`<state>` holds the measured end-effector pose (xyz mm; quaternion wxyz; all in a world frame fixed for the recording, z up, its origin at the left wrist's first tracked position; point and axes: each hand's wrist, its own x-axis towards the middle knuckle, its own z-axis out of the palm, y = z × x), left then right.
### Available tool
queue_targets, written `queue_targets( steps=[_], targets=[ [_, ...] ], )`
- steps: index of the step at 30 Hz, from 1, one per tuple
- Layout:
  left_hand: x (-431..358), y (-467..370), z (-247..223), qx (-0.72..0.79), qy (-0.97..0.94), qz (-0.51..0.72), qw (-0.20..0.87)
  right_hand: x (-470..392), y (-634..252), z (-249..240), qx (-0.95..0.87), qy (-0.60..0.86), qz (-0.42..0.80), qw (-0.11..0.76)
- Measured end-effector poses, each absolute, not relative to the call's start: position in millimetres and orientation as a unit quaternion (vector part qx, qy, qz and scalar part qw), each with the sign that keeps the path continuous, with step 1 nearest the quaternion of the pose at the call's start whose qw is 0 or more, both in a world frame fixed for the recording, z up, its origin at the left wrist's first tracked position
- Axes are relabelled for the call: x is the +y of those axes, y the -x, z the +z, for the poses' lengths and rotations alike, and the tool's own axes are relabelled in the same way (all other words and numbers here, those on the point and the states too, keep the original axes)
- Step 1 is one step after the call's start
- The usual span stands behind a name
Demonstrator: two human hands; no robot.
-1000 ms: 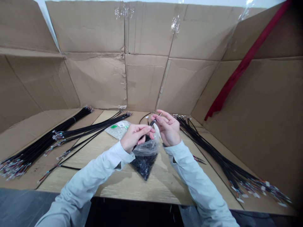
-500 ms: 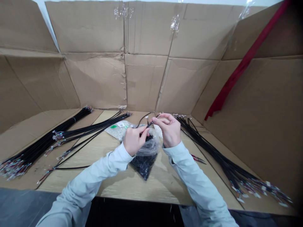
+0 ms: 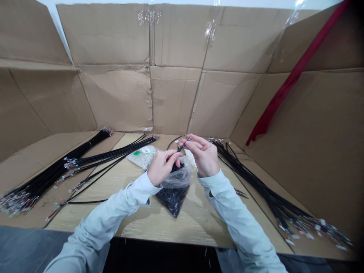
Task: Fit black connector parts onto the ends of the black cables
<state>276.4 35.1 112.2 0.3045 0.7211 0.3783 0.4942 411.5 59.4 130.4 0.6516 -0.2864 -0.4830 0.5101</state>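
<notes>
My left hand (image 3: 162,166) pinches a black cable (image 3: 181,148) between thumb and fingers, above an open clear bag (image 3: 186,172). Small black pieces (image 3: 173,199) fill the lower part of that bag; their exact kind is hard to make out. On the right, my right hand (image 3: 204,156) has thumb and fingertips closed on the thin wires at the cable's end (image 3: 190,137). A small white connector (image 3: 177,142) shows just behind the cable. Fingers partly cover the cable.
Bundles of black cables (image 3: 54,170) lie on the left, with another bundle (image 3: 256,182) on the right. Behind the open bag is a bag of small pale parts (image 3: 140,157). A red-handled tool (image 3: 241,192) rests by my right sleeve. Cardboard walls (image 3: 173,98) enclose the table.
The cable's black end has shifted slightly up toward my right fingertips, and the wires there show more. My right hand has moved a little to the right; the bags and bundles stay put.
</notes>
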Motion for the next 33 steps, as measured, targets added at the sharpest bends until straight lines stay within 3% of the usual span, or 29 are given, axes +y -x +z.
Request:
queue_targets(
  steps=[3,5,12,16,20,27,33],
  targets=[
    [37.8,-275.1,113.2,0.348,-0.703,0.481,0.392,59.0,-410.6,131.1,-0.471,0.275,0.529,0.650],
    [38.0,-275.0,113.5,0.345,-0.708,0.474,0.393,58.7,-410.6,132.0,-0.469,0.267,0.538,0.647],
    [34.7,-281.3,96.2,0.441,-0.772,0.457,0.034,62.7,-412.6,129.5,-0.446,0.336,0.538,0.631],
    [36.6,-279.8,93.3,0.447,-0.770,0.455,0.004,65.6,-408.8,123.5,-0.403,0.328,0.566,0.640],
    [35.9,-277.2,104.7,0.437,-0.759,0.467,0.117,63.5,-401.1,118.5,-0.370,0.292,0.584,0.661],
    [36.8,-277.7,115.8,0.299,-0.559,0.455,0.626,58.8,-396.1,117.6,-0.351,0.257,0.607,0.665],
    [36.5,-272.5,125.0,0.231,-0.436,0.399,0.773,58.6,-396.8,118.0,-0.364,0.228,0.635,0.642]
  ],
)
